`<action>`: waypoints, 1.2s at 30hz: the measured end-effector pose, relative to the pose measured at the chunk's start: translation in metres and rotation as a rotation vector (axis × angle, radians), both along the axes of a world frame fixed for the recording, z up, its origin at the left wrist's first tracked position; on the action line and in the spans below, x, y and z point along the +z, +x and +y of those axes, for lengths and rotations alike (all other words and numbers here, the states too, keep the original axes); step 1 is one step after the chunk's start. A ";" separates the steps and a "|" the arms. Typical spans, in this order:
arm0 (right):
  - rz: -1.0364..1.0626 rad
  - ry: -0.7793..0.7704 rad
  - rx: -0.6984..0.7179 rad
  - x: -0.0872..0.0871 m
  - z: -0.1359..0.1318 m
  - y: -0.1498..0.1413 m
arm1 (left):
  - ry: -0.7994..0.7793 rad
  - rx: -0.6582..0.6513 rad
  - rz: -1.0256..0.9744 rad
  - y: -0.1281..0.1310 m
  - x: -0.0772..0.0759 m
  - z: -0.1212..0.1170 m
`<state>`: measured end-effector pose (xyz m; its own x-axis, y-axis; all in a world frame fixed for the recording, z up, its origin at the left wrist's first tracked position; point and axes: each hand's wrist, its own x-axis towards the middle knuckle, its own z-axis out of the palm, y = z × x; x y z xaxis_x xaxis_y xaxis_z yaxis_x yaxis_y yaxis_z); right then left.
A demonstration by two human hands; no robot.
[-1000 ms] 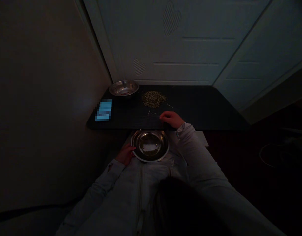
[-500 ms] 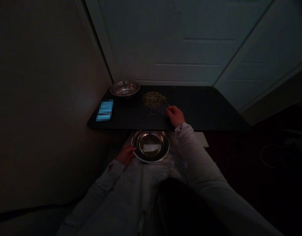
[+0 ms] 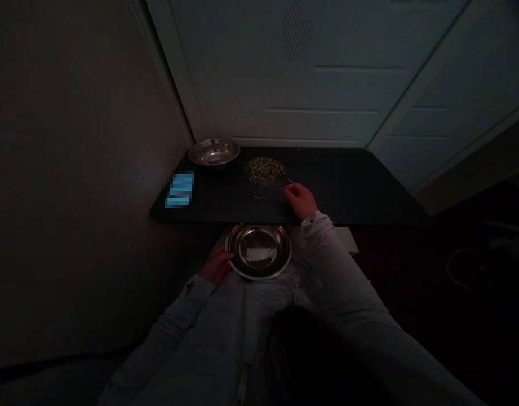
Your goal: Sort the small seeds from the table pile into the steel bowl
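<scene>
My left hand (image 3: 217,266) grips the left rim of a round stainless steel bowl (image 3: 286,254), which rests over my lap against the table's front edge. Small greenish grains (image 3: 259,263) lie in the bottom of this bowl. On the dark table, a spread heap of small pale-green grains or seeds (image 3: 265,170) sits near the middle. My right hand (image 3: 301,200) is just to the right and front of the heap, its fingers pinched together. A thin, dim shape shows by the fingertips, too dark to name. Several stray grains (image 3: 260,197) lie left of those fingers.
A second steel bowl (image 3: 214,152) stands at the table's back left, with something small in its bottom. A blurred-out bright screen (image 3: 180,190) lies in front of it. White panels (image 3: 267,84) rise behind the dark table (image 3: 347,180); a wall (image 3: 94,169) is at left.
My right hand has shifted very slightly left. The loose grains in front of the heap now lie in a narrower line. My left hand and the bowl have stayed put.
</scene>
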<state>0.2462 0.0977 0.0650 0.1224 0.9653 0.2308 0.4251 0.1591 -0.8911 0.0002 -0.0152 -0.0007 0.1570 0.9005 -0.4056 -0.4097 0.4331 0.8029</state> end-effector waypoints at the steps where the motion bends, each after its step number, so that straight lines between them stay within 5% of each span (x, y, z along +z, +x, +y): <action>1: -0.002 0.000 -0.012 0.000 0.000 0.000 | -0.004 0.001 0.002 0.000 0.000 0.000; 8: 0.024 -0.025 -0.062 0.010 -0.008 -0.005 | -0.007 0.021 -0.023 0.000 0.002 -0.002; 14: 0.023 -0.082 0.008 0.012 -0.019 -0.036 | -0.046 0.035 0.003 0.001 0.005 -0.003; 21: -0.330 -0.108 -0.050 0.014 -0.017 -0.065 | -0.018 0.018 0.004 0.001 0.003 -0.001; 28: -0.504 -0.239 -0.182 0.024 -0.015 -0.043 | -0.029 -0.001 0.033 -0.003 -0.005 0.001; 36: -0.507 -0.221 -0.252 0.020 -0.017 -0.008 | -0.041 0.024 0.006 -0.002 -0.003 0.001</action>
